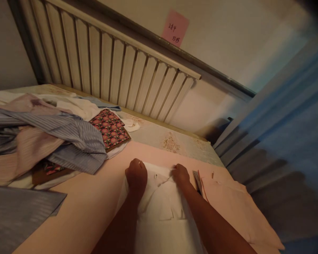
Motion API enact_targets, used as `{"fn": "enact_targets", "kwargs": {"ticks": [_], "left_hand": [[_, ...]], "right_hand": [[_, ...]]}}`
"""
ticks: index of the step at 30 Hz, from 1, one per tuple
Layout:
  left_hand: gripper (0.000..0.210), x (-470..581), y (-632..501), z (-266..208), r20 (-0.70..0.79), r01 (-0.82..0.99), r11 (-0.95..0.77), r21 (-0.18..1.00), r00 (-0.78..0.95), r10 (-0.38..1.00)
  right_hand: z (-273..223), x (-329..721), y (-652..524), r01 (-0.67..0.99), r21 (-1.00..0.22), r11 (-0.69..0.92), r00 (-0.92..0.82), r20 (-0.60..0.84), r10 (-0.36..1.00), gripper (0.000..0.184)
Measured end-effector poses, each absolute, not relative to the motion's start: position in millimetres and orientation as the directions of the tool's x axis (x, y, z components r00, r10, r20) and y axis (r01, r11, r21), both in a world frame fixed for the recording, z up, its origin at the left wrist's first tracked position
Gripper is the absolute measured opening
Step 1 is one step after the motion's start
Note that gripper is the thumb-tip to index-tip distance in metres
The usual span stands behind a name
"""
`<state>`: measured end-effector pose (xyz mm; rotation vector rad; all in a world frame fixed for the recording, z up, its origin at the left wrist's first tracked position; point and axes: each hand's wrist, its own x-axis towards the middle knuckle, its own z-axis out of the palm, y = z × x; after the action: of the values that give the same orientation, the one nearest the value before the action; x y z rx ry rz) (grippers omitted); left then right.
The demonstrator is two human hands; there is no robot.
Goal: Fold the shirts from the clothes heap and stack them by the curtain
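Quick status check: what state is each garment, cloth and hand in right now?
White buttoned garment: laid flat, top edge pinched by both hands.
Left hand: closed on the garment.
Right hand: closed on the garment.
Striped blue and pink clothes: heaped, unfolded.
Floral red patterned cloth: folded flat.
Pink cloth: folded.

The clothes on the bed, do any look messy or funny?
Yes. The striped shirts at the left lie in a crumpled heap over a flowered cloth, not folded. The white garment under both hands, left hand and right hand, lies flat.
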<state>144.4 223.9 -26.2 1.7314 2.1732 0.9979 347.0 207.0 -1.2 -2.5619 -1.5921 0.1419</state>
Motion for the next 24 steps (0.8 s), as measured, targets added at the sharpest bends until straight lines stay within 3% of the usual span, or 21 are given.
{"fn": "enact_targets", "kwargs": {"ticks": [7,17,24], "left_hand": [[0.022,143.5,223.7,-24.4,0.23,0.817,0.1,0.567,-0.274,0.934],[0.027,143.1,223.4,-20.3,0.262,0.907,0.057,0.417,-0.18,0.948],[0.038,142.3,221.4,-14.3,0.232,0.914,0.089,0.397,-0.194,0.953]], "right_hand": [[1.3,354.2,208.7,0.874,-0.242,-0.421,0.443,0.042,0.896,0.022],[-15.1,347.5,217.2,0.825,-0.335,-0.455,0.503,0.067,0.862,0.026],[-1.6,373.1,221.6,0.768,-0.528,-0.363,0.417,-0.018,0.909,0.033]]}}
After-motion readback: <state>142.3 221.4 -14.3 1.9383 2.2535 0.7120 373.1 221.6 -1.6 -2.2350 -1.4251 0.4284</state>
